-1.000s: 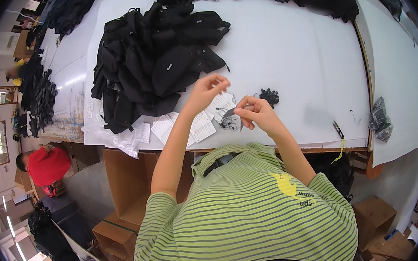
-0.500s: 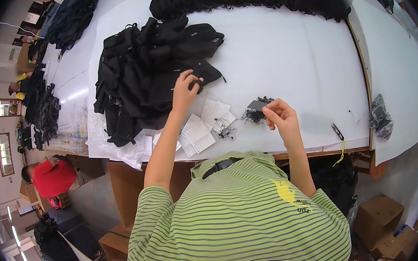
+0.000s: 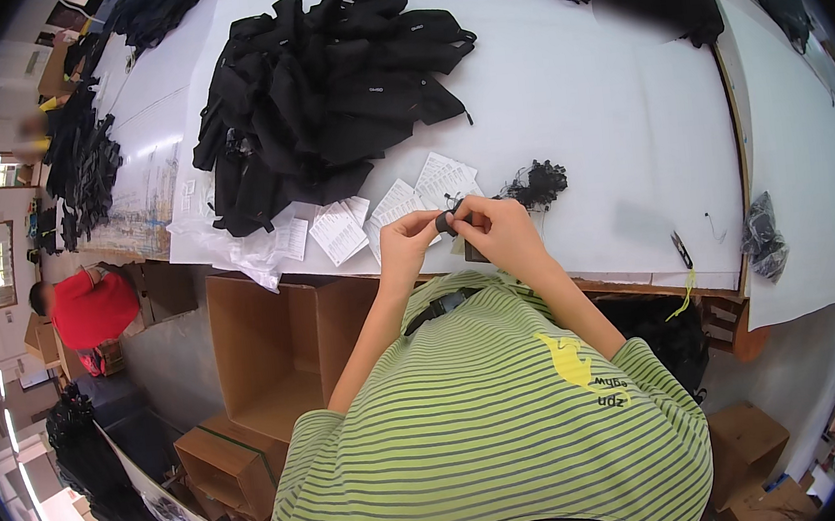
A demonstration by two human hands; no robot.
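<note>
While the left hand (image 3: 402, 250) and right hand (image 3: 509, 232) meet over the near edge of the table (image 3: 615, 121), the left has its grip pressed together on a small dark strip (image 3: 445, 224), and the right pinches the same strip from the other side, thumb against fingers. The strip curves between the two sets of fingertips, and a dark tag (image 3: 474, 253) shows just below the right hand; how the two join, I cannot tell from where I stand. White cards (image 3: 338, 232) lie spread just beyond the left hand, some overlapping, with a heap of black garments (image 3: 352, 106) behind them. Near the right hand, on its far side, is a tangle of black cords (image 3: 539, 185). Farther right, snips (image 3: 681, 250) lie by the table's edge, a yellow cord (image 3: 684, 299) trailing over it, and a clear bag (image 3: 762, 239) of dark things sits beyond them.
</note>
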